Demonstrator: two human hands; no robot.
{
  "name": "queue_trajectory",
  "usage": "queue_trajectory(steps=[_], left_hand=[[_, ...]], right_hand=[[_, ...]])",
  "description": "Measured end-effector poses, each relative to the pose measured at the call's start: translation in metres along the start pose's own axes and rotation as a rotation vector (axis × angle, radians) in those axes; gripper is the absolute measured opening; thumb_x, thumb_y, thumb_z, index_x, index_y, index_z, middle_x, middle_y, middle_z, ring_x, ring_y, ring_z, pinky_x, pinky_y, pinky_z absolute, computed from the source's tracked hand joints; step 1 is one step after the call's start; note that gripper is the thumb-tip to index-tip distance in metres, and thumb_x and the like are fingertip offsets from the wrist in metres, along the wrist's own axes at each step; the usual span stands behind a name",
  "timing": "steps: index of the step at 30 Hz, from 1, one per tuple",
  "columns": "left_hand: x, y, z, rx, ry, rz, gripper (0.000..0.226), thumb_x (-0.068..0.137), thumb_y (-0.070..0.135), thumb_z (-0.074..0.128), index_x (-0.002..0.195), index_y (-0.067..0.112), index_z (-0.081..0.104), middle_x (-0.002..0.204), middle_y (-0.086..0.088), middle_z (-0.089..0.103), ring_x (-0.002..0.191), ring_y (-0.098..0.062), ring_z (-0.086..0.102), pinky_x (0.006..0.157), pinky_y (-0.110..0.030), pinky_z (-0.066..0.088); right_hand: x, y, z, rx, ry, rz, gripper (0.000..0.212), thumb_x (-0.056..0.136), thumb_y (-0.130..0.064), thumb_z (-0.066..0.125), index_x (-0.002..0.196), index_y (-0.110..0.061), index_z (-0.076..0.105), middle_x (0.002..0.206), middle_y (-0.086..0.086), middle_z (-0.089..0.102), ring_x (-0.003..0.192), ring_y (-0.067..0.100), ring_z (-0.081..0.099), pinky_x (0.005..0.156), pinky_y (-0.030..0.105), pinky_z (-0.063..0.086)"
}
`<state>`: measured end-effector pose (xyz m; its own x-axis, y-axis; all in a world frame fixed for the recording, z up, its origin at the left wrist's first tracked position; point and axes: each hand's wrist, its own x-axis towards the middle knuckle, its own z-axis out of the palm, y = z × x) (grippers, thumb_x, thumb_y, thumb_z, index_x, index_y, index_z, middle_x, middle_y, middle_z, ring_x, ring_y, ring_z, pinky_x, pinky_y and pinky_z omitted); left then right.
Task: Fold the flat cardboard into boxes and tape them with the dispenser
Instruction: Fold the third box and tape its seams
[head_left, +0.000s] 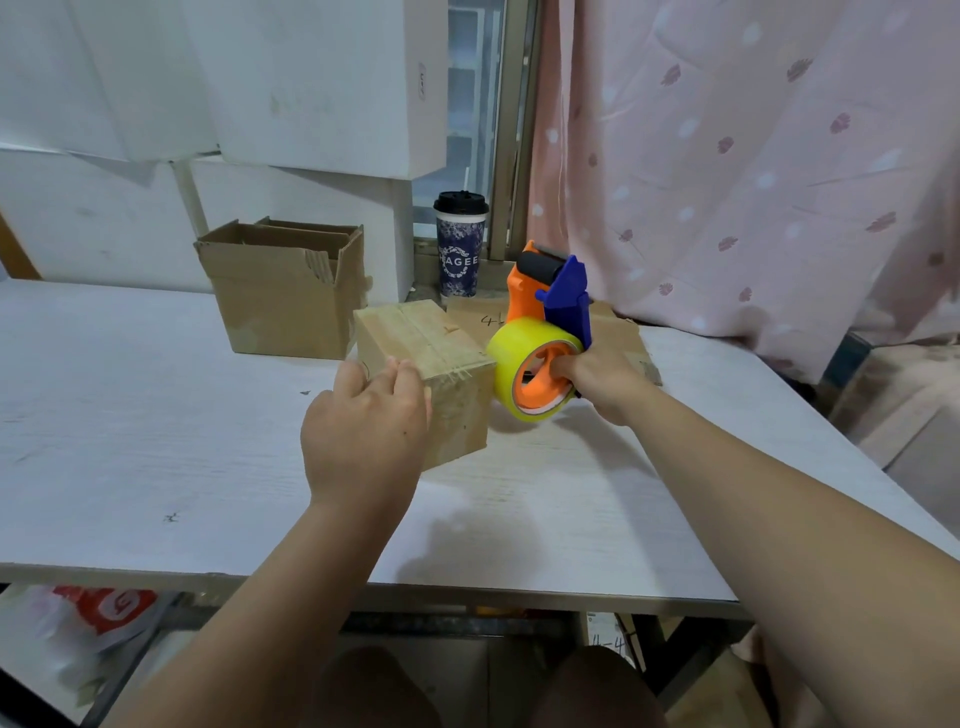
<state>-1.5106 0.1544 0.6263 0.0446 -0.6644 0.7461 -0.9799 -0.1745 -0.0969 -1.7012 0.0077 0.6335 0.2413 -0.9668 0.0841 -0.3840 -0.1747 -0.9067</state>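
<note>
A small closed cardboard box (447, 358) sits on the white table (156, 415), clear tape running along its top and down its near right face. My left hand (363, 431) lies against the box's near left side with fingers straight. My right hand (602, 384) grips the orange and blue tape dispenser (550, 306), fingers curled into its hub. The dispenser's yellow tape roll (519, 364) touches the box's right corner. Flat cardboard (618, 332) lies behind the dispenser, partly hidden.
An open cardboard box (285, 296) stands behind on the left. A lidded paper cup (460, 244) is on the window sill. White foam boxes (311, 88) stack along the back wall. A pink curtain (753, 156) hangs on the right.
</note>
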Motion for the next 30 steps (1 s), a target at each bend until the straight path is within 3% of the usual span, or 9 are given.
queue_trajectory(steps=[3, 7, 11, 14, 16, 18, 21, 24, 30], left_hand=[[0.002, 0.003, -0.001, -0.011, -0.058, -0.024, 0.025, 0.081, 0.029, 0.072, 0.082, 0.005, 0.064, 0.062, -0.009, 0.064, 0.062, -0.029, 0.050, 0.045, -0.026, 0.028], [0.005, 0.009, 0.004, 0.083, -0.235, -0.083, 0.070, 0.085, 0.067, 0.043, 0.139, 0.025, 0.028, 0.104, -0.002, 0.063, 0.095, -0.025, 0.046, 0.062, -0.029, 0.028], [0.007, 0.005, 0.002, 0.035, -0.292, -0.165, 0.038, 0.092, 0.049, 0.043, 0.122, 0.025, 0.048, 0.111, -0.005, 0.058, 0.104, -0.029, 0.044, 0.070, -0.033, 0.034], [0.011, 0.006, 0.005, -0.055, -0.282, -0.191, 0.028, 0.092, 0.035, 0.051, 0.108, 0.014, 0.058, 0.132, -0.014, 0.050, 0.124, -0.034, 0.041, 0.087, -0.038, 0.040], [0.015, 0.007, 0.008, -0.156, -0.225, -0.197, 0.019, 0.091, 0.028, 0.055, 0.098, 0.010, 0.058, 0.133, -0.013, 0.048, 0.103, -0.030, 0.053, 0.071, -0.036, 0.042], [0.017, 0.008, 0.009, -0.217, -0.177, -0.160, 0.011, 0.090, 0.022, 0.055, 0.090, 0.012, 0.052, 0.111, -0.012, 0.058, 0.079, -0.027, 0.051, 0.057, -0.032, 0.032], [0.011, 0.007, 0.017, -0.209, -0.093, -0.035, 0.016, 0.076, 0.010, 0.071, 0.087, 0.002, 0.065, 0.093, -0.019, 0.068, 0.079, -0.038, 0.062, 0.064, -0.039, 0.048], [0.008, 0.004, 0.023, -0.261, -0.041, -0.024, 0.023, 0.074, 0.008, 0.076, 0.094, -0.001, 0.069, 0.104, -0.020, 0.069, 0.096, -0.042, 0.065, 0.084, -0.050, 0.051], [0.005, -0.001, 0.030, -0.250, 0.013, 0.051, 0.033, 0.076, 0.010, 0.076, 0.107, 0.002, 0.069, 0.105, -0.021, 0.069, 0.095, -0.043, 0.065, 0.083, -0.052, 0.051]], right_hand=[[-0.001, 0.001, 0.001, -0.004, 0.020, -0.019, 0.039, 0.084, 0.004, 0.055, 0.085, -0.034, 0.051, 0.073, -0.013, 0.059, 0.061, 0.000, 0.061, 0.052, 0.015, 0.043], [-0.002, -0.002, 0.005, 0.016, 0.016, -0.044, 0.041, 0.083, 0.007, 0.054, 0.088, -0.033, 0.052, 0.074, -0.012, 0.060, 0.058, -0.005, 0.062, 0.049, 0.011, 0.044], [-0.005, -0.006, 0.013, 0.016, -0.001, -0.096, 0.040, 0.080, 0.008, 0.057, 0.092, -0.031, 0.055, 0.079, -0.004, 0.064, 0.058, -0.004, 0.062, 0.047, 0.011, 0.044], [-0.008, -0.008, 0.019, 0.004, 0.030, -0.140, 0.045, 0.076, 0.005, 0.060, 0.089, -0.037, 0.054, 0.090, 0.002, 0.067, 0.085, 0.019, 0.067, 0.071, 0.032, 0.055], [-0.011, -0.007, 0.023, -0.003, 0.055, -0.160, 0.046, 0.075, 0.005, 0.061, 0.089, -0.039, 0.054, 0.092, 0.004, 0.068, 0.092, 0.028, 0.067, 0.080, 0.042, 0.054], [-0.014, -0.004, 0.027, -0.006, 0.080, -0.180, 0.045, 0.074, 0.001, 0.062, 0.087, -0.041, 0.054, 0.091, 0.005, 0.068, 0.091, 0.029, 0.067, 0.082, 0.045, 0.054], [-0.015, -0.003, 0.030, -0.006, 0.095, -0.207, 0.043, 0.071, -0.005, 0.062, 0.089, -0.044, 0.054, 0.099, 0.009, 0.065, 0.095, 0.030, 0.064, 0.085, 0.048, 0.053], [-0.012, -0.001, 0.030, -0.029, 0.101, -0.225, 0.043, 0.074, -0.004, 0.065, 0.090, -0.042, 0.055, 0.100, 0.006, 0.064, 0.095, 0.026, 0.062, 0.082, 0.043, 0.052], [-0.013, 0.006, 0.031, 0.014, 0.090, -0.216, 0.052, 0.077, -0.001, 0.064, 0.097, -0.046, 0.050, 0.087, -0.020, 0.061, 0.080, -0.006, 0.059, 0.066, 0.015, 0.042]])
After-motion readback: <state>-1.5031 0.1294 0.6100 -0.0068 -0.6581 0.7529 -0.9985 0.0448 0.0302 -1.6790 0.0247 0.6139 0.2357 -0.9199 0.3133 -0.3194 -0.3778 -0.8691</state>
